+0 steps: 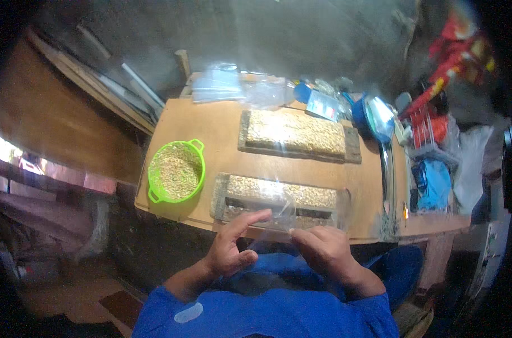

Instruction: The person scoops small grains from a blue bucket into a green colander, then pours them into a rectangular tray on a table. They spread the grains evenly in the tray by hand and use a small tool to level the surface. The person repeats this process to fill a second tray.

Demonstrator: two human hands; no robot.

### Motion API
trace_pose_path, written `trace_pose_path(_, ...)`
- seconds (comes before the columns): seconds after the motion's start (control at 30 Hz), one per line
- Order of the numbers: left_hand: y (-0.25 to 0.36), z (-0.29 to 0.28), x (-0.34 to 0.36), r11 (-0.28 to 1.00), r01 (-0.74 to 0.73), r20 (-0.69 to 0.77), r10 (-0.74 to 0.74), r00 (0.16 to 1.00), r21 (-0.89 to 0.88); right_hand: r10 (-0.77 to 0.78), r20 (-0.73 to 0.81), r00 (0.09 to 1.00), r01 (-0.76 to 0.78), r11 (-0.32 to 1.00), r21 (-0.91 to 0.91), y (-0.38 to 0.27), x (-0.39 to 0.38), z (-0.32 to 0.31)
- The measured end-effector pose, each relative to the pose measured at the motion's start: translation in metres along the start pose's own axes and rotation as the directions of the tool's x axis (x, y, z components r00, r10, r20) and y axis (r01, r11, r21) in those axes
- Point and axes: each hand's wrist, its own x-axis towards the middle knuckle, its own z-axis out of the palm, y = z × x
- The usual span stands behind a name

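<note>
My right hand (322, 247) is closed with its thumb and fingers pinching a sheet or bag of clear plastic (287, 215), which is hard to see against the table. My left hand (233, 245) is beside the plastic, thumb apart from the stretched fingers, with nothing gripped in it. Just beyond both hands lies the nearer wooden frame (222, 197), holding pale grains or beans (295, 193) along its far side and showing dark slots at the near side. Farther back, a second wooden board (352, 145) carries a thick rectangular layer of the same pale grains (295, 130).
A lime-green two-handled colander (151, 179) with pale grains stands at the table's left. Clear plastic stacks (217, 84) lie along the back edge. At the right are blue containers (374, 115), a blue bag (433, 183) and a wire rack (425, 129). The wooden tabletop (197, 121) ends close to my body.
</note>
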Motion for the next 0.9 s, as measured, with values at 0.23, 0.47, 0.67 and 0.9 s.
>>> trace_pose_path(0.23,-0.005,0.045,0.006,0.91,0.313,-0.113,-0.353,0.929,-0.271,0.016,0.0,1.0,-0.016,1.0,-0.025,-0.001,-0.031,0.011)
trace_pose_path(0.47,-0.013,0.056,0.01,0.952,0.126,-0.196,-0.185,0.963,-0.278,0.141,-0.087,0.986,-0.121,0.973,0.198,0.026,-0.046,0.009)
trace_pose_path(0.67,-0.002,0.059,0.01,0.892,0.099,-0.154,-0.184,0.971,-0.44,0.366,0.203,0.908,-0.397,0.598,0.696,0.106,-0.038,0.049)
trace_pose_path(0.9,0.007,0.051,-0.001,0.831,0.198,-0.195,-0.34,0.92,-0.519,0.071,0.585,0.808,-0.586,-0.018,0.81,0.109,-0.041,0.049)
